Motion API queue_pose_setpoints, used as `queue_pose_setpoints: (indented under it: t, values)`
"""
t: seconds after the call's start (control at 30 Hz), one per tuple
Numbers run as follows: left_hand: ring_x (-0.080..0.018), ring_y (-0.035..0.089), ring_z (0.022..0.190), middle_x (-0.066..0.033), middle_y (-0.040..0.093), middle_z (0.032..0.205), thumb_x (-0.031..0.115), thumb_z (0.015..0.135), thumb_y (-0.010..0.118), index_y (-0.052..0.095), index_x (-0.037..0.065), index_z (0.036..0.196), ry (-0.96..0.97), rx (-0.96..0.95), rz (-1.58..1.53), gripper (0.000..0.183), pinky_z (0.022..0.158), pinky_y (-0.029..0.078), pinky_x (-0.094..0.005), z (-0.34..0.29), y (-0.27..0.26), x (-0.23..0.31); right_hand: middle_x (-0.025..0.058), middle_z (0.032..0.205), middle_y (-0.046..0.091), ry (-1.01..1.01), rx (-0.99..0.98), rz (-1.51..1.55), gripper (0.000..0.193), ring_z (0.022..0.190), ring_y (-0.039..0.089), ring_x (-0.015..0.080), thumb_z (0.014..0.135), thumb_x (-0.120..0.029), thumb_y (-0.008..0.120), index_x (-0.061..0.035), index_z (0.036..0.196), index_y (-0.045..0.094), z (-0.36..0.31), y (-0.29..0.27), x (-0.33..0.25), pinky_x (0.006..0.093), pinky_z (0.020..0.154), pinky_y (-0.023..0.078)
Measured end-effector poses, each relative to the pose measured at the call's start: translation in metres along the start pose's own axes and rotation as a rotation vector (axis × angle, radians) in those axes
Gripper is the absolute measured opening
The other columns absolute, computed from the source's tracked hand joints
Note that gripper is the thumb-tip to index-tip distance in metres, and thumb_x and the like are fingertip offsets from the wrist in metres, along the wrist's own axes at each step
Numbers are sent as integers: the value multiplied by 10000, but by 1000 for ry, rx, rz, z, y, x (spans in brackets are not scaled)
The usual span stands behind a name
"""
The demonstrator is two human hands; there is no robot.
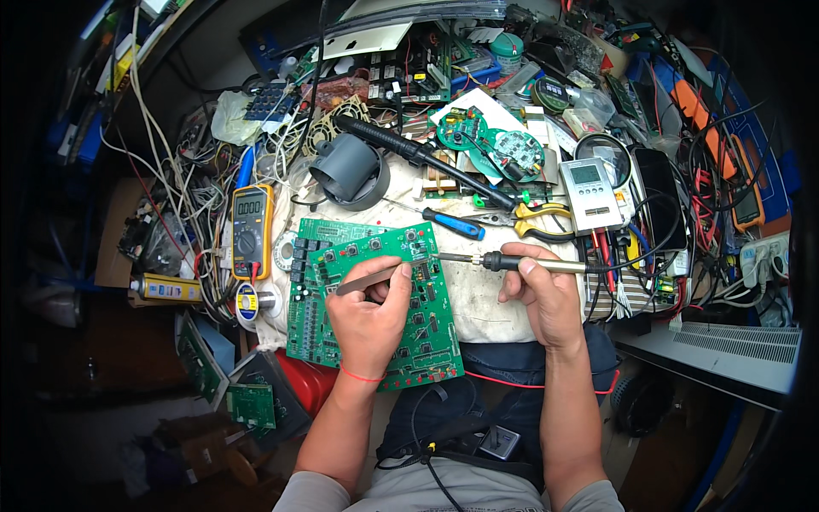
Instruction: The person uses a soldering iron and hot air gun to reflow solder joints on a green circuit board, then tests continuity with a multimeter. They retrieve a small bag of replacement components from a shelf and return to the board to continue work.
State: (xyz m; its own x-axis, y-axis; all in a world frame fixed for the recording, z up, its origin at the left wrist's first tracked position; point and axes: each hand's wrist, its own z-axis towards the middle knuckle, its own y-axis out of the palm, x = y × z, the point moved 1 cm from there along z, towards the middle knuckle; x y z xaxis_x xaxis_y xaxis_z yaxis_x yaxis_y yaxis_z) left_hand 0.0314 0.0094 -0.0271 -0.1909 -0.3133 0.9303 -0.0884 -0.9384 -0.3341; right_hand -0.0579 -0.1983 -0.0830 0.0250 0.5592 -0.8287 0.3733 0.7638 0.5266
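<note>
A large green circuit board (435,328) with black buttons and small red parts lies tilted over a second green board (309,320), on a pale cloth (486,316). Above its upper half, my left hand (367,320) is closed around metal tweezers (368,280), whose ends point toward the board's upper right part. My right hand (550,303) grips a soldering iron (505,261) by its dark handle, thumb on top. The iron's tip reaches the board's upper right area; whether it touches is too small to tell. My left hand hides part of the board.
A yellow multimeter (251,229) and a solder spool (246,300) stand at the left. Beyond the boards lie a blue screwdriver (454,224), yellow-handled pliers (546,222), a grey round plastic fitting (348,171) and a white tester (589,194). Tangled cables and electronics crowd the back.
</note>
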Motion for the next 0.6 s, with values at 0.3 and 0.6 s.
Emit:
queue_pose_setpoints:
  t: [0.3,0.6]
  values:
    - [0,506,612,23,666,742,45,916,777,740,-43,1022,-10,13,-58,142,528,390,-184,2,0,-1,66,812,642,3,-6,8,352,752,616,147,1030,-154,546,71,1288,627,-1,0,-1,292,741,539]
    - [5,499,618,31,660,752,44,922,774,739,-43,1021,-35,6,-70,137,528,380,-182,4,0,-2,71,815,641,3,-12,20,360,754,617,151,1028,-152,548,76,1297,623,0,-1,0,298,741,548]
